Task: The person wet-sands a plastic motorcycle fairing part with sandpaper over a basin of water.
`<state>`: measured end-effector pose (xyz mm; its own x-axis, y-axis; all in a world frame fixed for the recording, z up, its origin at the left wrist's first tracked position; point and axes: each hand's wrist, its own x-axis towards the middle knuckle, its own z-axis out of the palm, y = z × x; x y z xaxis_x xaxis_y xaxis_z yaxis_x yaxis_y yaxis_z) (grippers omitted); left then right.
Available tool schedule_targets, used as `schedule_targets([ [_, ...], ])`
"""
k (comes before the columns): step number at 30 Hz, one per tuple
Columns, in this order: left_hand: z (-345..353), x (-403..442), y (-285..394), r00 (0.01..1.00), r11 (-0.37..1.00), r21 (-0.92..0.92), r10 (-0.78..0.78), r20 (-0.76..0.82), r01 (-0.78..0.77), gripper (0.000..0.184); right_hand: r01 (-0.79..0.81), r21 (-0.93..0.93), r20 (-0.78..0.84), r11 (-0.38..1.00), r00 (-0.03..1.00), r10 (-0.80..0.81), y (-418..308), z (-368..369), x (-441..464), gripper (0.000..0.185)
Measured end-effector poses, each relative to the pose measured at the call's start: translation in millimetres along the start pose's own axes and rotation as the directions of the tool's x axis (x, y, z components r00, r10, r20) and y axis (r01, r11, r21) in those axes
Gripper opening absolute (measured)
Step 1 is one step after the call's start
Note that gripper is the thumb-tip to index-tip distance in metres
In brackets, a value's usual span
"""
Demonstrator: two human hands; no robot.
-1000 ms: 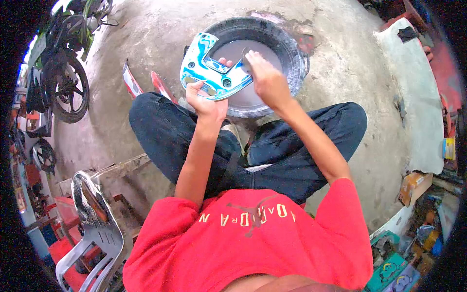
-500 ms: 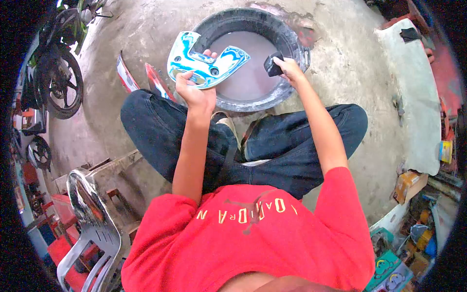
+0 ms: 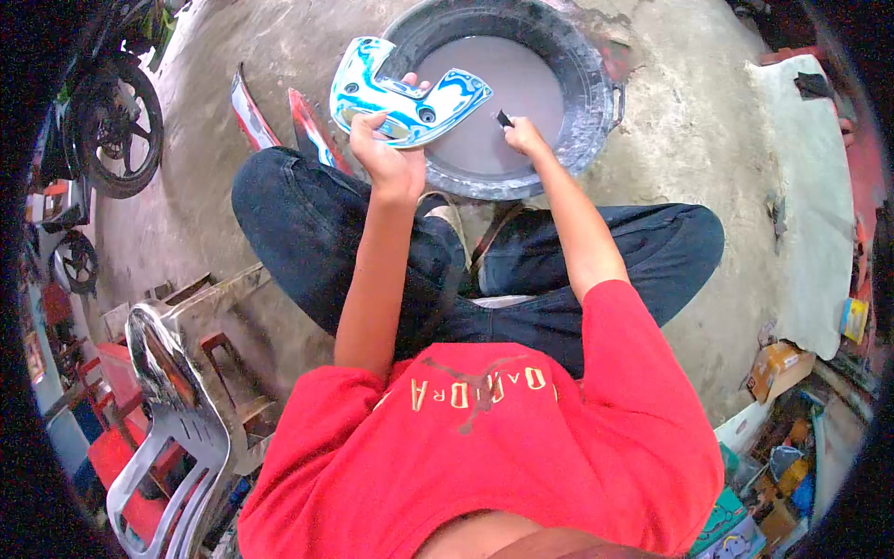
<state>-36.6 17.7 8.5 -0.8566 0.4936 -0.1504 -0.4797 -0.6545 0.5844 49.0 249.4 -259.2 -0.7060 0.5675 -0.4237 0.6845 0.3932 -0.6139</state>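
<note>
The left hand (image 3: 391,168) holds a blue and white part (image 3: 358,101) by its low edge, in the upper middle of the frame. The thumb is on the near side, and some fingertips show past the far side. The part is up in the air, and its right end is over the tub (image 3: 589,107). The right hand (image 3: 527,138) pinches a small black thing (image 3: 504,118) over the cloudy water (image 3: 535,84) in the tub. I cannot tell if the black thing touches the water.

Two red and white strips (image 3: 251,116) lie on the floor (image 3: 200,158), left of the part and near the left knee (image 3: 270,191).

The part looks smooth and may be wet, and just one hand has it. If the thumb slips, it could drop, bang the tub rim and get a chip or a scratch. The black thing looks small in the fingers, so a loose pinch could let it fall in, and the cloudy water could hide it. If grit sticks to it, it could scratch the part. If the left knee swings out, it could bump the strips and scrape them on the floor.
</note>
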Motion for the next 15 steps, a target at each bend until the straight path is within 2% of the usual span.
schedule_targets([
  [3, -2.3, 1.2, -2.1, 1.000, 1.000, 0.005, 0.010, -0.003, -0.010, 0.074, 0.070, -0.120, 0.075, 0.990, 0.995, -0.061, 5.0, 13.6, 0.4, 0.027],
  [6, -3.7, 1.6, -3.2, 1.000, 1.000, 0.002, 0.005, -0.017, -0.005, 0.073, -0.066, 0.042, 0.173, 0.997, 0.983, 0.058, 0.6, 8.7, -0.3, 0.027],
  [9, -2.0, 2.0, -3.3, 1.000, 1.000, -0.006, 0.001, -0.023, -0.001, 0.073, 0.099, 0.044, 0.135, 0.994, 0.985, -0.104, 5.0, -2.6, 4.9, 0.028],
  [10, -0.9, 1.8, -3.2, 1.000, 1.000, -0.008, 0.001, -0.023, -0.001, 0.073, 0.091, 0.124, 0.159, 0.988, 0.981, -0.111, 4.7, -14.5, 1.0, 0.029],
  [11, -1.1, 2.3, -3.3, 1.000, 1.000, -0.013, 0.000, -0.018, 0.000, 0.075, 0.133, 0.160, 0.092, 0.978, 0.985, -0.149, 8.1, -18.6, 6.3, 0.031],
  [13, -3.2, 4.3, -4.2, 1.000, 1.000, -0.023, -0.003, -0.009, 0.003, 0.079, 0.108, 0.305, 0.122, 0.946, 0.981, -0.151, -11.4, -55.5, -5.7, 0.034],
  [15, -2.7, 4.4, -5.3, 1.000, 0.999, -0.031, -0.013, -0.003, 0.013, 0.080, 0.158, 0.262, 0.110, 0.952, 0.975, -0.192, -46.1, -101.8, -29.7, 0.039],
])
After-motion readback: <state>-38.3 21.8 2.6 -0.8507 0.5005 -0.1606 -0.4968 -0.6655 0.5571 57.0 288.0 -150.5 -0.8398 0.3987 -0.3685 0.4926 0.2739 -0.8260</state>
